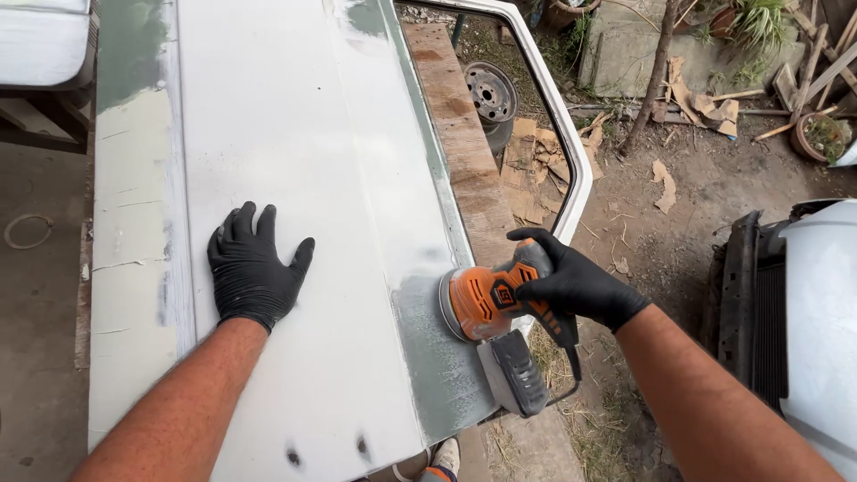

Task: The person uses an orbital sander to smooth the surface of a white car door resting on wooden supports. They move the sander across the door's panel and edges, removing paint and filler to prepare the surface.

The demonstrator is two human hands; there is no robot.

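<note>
A white car door panel [295,134] lies flat before me, with grey-green sanded patches along its right side. My left hand [253,268], in a black glove, rests flat on the panel with fingers spread. My right hand [571,284], also gloved in black, grips an orange and black orbital sander [486,303]. The sander's round pad is tilted against the panel's right edge, on a bare grey patch [428,339]. Its grey dust bag [516,373] hangs toward me.
A wooden plank [460,134] runs under the door's window frame [562,125]. On the dirt ground beyond lie a steel wheel rim [491,94], cardboard scraps and plant pots. A white car front [803,312] stands at the right. My shoe shows at the bottom.
</note>
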